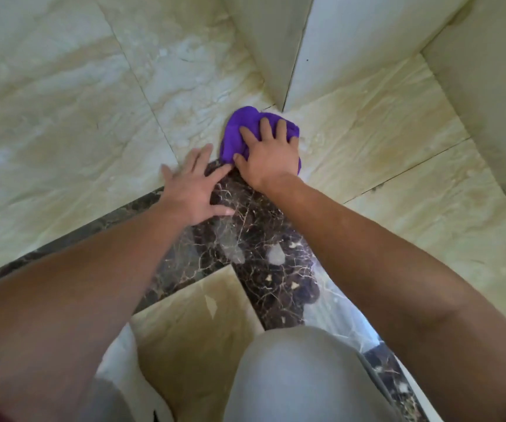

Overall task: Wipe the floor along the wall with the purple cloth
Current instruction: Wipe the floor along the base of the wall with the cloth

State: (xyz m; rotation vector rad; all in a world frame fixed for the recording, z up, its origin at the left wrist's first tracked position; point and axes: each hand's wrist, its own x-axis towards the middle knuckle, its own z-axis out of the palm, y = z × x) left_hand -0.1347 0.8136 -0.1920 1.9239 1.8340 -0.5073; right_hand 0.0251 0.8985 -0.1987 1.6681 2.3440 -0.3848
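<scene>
A bunched purple cloth (242, 126) lies on the beige marble floor (78, 123), right below the protruding corner of the wall (279, 50). My right hand (268, 153) presses down on the cloth with its fingers spread over it. Flat on the floor just left of the cloth rests my left hand (195, 190), fingers apart, partly on the dark marble strip (254, 233), holding nothing.
The wall continues on the right (489, 86), forming a recess with floor tiles (382, 141) between. My knee in grey trousers (300, 376) fills the bottom of the view. A beige tile (196, 324) sits inside the dark border.
</scene>
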